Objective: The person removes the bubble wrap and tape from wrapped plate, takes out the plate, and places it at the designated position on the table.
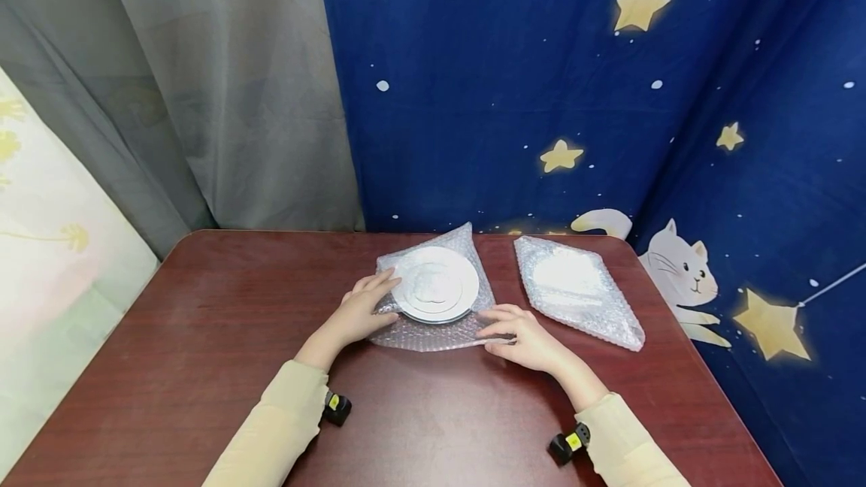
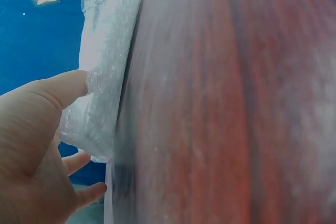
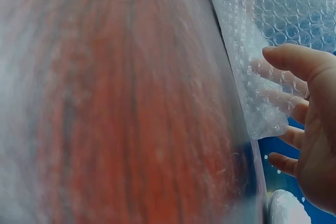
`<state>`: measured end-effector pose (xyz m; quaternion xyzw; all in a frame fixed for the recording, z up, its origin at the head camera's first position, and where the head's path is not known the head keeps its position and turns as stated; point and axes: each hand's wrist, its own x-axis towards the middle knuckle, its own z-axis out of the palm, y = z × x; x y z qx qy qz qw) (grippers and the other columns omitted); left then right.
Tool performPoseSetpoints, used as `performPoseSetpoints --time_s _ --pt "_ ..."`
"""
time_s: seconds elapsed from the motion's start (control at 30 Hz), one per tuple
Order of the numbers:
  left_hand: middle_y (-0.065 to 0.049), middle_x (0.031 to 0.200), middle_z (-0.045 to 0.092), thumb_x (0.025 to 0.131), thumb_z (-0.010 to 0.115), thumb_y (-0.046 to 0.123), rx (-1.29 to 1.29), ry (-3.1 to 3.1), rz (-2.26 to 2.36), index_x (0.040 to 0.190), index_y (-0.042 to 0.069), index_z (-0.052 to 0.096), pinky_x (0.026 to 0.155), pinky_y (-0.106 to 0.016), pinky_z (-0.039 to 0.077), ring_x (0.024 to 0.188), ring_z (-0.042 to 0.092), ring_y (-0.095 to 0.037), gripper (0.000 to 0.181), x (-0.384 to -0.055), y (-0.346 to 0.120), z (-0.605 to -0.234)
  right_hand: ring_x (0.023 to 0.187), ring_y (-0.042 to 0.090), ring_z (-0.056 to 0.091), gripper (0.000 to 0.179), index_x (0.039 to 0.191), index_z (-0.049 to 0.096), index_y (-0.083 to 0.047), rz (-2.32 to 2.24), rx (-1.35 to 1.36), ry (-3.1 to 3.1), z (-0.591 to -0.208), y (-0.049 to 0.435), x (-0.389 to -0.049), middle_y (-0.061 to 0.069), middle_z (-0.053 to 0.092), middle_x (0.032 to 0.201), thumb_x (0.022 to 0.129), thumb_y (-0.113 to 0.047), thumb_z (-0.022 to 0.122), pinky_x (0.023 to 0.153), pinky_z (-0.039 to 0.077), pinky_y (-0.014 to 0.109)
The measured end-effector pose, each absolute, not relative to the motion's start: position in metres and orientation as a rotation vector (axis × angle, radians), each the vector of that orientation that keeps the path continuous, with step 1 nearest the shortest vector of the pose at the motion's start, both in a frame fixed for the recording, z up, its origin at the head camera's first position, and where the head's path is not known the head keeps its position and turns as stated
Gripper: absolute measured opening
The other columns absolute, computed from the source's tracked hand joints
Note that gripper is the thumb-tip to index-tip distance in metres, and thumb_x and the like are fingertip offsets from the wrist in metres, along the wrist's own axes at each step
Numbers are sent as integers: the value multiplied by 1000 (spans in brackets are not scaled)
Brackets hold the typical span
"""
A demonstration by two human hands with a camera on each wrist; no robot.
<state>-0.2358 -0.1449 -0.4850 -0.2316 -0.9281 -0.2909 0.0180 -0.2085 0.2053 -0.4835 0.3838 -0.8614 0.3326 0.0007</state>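
A round, pale plate [image 1: 435,285] with a raised ring lies on bubble wrap [image 1: 422,337] near the table's far edge. My left hand [image 1: 357,313] is at the plate's left side. Its straight fingers reach the plate's rim, and its thumb touches the wrap in the left wrist view. On the other side, my right hand [image 1: 524,338] pinches the lifted near right corner of the wrap. In the right wrist view, the fingers show through the clear bubbles of the wrap [image 3: 247,72], with the thumb in front.
A second bubble-wrapped bundle [image 1: 582,291] lies to the right, with something pale inside. The dark red wooden table [image 1: 203,367] ends just beyond both bundles. Behind it hang a grey curtain [image 1: 250,81] and a blue curtain [image 1: 473,81] with stars.
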Motion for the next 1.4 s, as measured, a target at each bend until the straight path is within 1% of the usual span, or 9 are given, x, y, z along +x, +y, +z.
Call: performPoseSetpoints --time_s 0.3,0.47,0.63,0.8,0.93,1.0,1.07,1.2,1.4 --pt "-10 153 31 89 68 24 -688 -2867 -916 146 12 41 97 -65 29 136 28 -38 64 -229 -154 -481 130 29 40 35 119 68 -11 1083 1204 -2746 -480 210 -206 11 49 140 85 -20 73 100 38 50" --pt "-11 152 31 90 67 24 -662 -2855 -930 147 12 40 97 -67 28 135 30 -38 64 -227 -161 -483 132 33 37 52 127 61 -6 1119 1274 -2725 -476 214 -203 17 44 143 76 -4 69 97 40 48" --pt "-12 150 36 91 66 24 -632 -2850 -950 148 11 37 99 -66 28 133 34 -38 66 -225 -168 -484 134 32 34 66 135 53 -3 1222 1299 -2740 -476 220 -203 17 39 147 71 10 58 96 42 39" --pt "-14 147 39 92 65 22 -610 -2845 -969 149 11 36 102 -59 31 132 35 -38 65 -222 -175 -485 135 33 34 70 137 49 0 1308 1265 -2733 -479 226 -206 16 40 146 70 19 46 100 35 27" --pt "-15 146 41 92 64 21 -566 -2845 -988 149 11 34 103 -56 32 131 37 -38 66 -221 -180 -485 135 34 34 61 137 49 1 1317 1195 -2739 -479 228 -206 17 42 145 78 17 49 105 27 21" --pt "-16 145 41 92 64 20 -546 -2847 -994 150 11 34 103 -55 33 131 37 -39 66 -220 -182 -485 136 33 33 55 137 50 0 1288 1144 -2758 -478 229 -205 16 42 144 83 10 56 107 27 26" --pt "-18 144 42 92 64 19 -528 -2849 -996 150 10 33 103 -55 33 131 37 -39 66 -219 -184 -485 136 33 33 51 136 51 -1 1251 1093 -2777 -477 230 -204 16 43 144 86 2 63 109 29 36" --pt "-20 143 42 92 64 18 -497 -2846 -1003 150 10 32 102 -56 33 130 38 -40 67 -217 -188 -484 135 34 34 52 136 52 -3 1201 1008 -2811 -476 231 -203 17 43 143 88 -14 69 104 30 55" --pt "-19 145 41 91 65 17 -447 -2849 -984 149 6 31 100 -57 34 128 39 -42 69 -216 -195 -484 133 39 34 57 137 51 -2 1149 937 -2847 -477 231 -203 20 43 143 88 -23 70 103 29 59"
